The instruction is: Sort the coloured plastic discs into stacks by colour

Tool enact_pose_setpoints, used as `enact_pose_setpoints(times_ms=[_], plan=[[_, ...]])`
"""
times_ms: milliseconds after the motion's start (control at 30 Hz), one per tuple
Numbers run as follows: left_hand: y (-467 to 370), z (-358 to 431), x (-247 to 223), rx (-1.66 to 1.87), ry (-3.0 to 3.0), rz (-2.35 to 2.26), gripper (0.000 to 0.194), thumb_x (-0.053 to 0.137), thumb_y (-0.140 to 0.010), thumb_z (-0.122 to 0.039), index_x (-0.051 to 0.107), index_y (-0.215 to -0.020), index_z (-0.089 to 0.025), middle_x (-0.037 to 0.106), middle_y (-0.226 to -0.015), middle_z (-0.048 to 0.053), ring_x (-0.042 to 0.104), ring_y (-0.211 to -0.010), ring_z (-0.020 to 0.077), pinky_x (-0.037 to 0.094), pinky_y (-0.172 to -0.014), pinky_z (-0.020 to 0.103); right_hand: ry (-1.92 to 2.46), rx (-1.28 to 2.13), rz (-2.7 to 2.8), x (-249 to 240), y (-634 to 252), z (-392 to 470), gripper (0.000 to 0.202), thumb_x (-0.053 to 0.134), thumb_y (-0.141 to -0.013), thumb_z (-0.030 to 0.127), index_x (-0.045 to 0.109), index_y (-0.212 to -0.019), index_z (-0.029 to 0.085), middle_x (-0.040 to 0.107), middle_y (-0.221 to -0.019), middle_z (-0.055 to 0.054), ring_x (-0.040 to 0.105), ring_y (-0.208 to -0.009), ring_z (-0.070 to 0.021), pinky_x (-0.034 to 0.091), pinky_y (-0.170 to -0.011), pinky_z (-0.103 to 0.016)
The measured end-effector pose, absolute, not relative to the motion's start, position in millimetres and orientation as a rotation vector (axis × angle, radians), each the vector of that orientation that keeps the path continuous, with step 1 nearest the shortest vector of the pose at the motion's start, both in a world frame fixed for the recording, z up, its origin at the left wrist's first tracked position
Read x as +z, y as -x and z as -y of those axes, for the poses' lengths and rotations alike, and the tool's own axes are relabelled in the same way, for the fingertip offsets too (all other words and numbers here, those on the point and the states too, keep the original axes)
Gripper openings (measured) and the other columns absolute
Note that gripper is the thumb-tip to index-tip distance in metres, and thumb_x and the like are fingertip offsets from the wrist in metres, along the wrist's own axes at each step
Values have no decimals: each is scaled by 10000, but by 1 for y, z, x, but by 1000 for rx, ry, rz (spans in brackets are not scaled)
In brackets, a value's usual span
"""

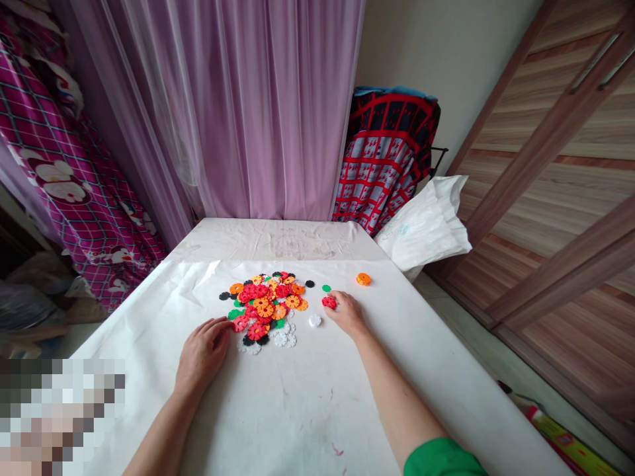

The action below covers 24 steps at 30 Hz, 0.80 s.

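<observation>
A pile of flower-shaped plastic discs (264, 308) in red, orange, yellow, green, black and white lies on the white-covered table. My left hand (206, 347) is at the pile's left edge, its fingertips touching or very near a red disc (240, 323); whether it grips it is unclear. Right of the pile, my right hand (346, 311) holds red discs (328, 302) between thumb and fingers. A green disc (326, 288) lies just beyond them, and a white disc stack (315, 320) sits to their left. An orange disc stack (364, 279) stands farther right.
The table (297, 410) has a white cover. Behind it hangs a purple curtain (278, 119). A white bag (426, 225) and a red patterned cloth (377, 158) are at the back right, with a wooden wardrobe (560, 198) beyond.
</observation>
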State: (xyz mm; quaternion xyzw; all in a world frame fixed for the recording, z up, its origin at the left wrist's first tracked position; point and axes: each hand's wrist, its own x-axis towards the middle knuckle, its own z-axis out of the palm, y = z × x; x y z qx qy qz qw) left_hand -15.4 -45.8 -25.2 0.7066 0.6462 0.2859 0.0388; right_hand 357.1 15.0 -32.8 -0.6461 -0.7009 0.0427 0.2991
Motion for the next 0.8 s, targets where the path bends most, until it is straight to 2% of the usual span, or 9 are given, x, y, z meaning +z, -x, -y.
enact_pose_setpoints(times_ms=[300, 500, 667, 800], plan=[[15, 47, -28, 901, -2182, -1967, 369, 419, -882, -394, 742, -1011, -269, 729, -1180, 31, 646, -1138, 245, 494, -1013, 386, 1729, 102, 1796, -37, -356, -18, 235, 591, -738, 190, 701, -941, 235, 696, -1024, -48, 626, -948, -208, 458, -876, -317], [10, 24, -22, 938, -2040, -2065, 342, 444, -847, -360, 748, -968, -262, 722, -1196, 30, 677, -1065, 237, 514, -975, 362, 1695, 89, 1705, -40, -358, -19, 140, 563, -800, 251, 691, -854, 232, 698, -953, -43, 633, -883, -187, 468, -825, -298], [4, 5, -17, 992, -1871, -2121, 322, 462, -827, -313, 745, -971, -262, 725, -1192, 26, 680, -1055, 229, 516, -968, 358, 1662, 55, 1734, -41, -361, -17, 156, 529, -817, 256, 683, -818, 230, 698, -895, -40, 627, -841, -186, 464, -802, -297], [7, 8, -18, 1090, -1746, -2068, 301, 486, -819, -335, 737, -972, -273, 723, -1198, 11, 692, -1016, 209, 537, -914, 330, 1658, 94, 1758, -41, -363, -15, 173, 512, -831, 257, 683, -820, 229, 705, -903, -45, 627, -848, -194, 464, -803, -308]])
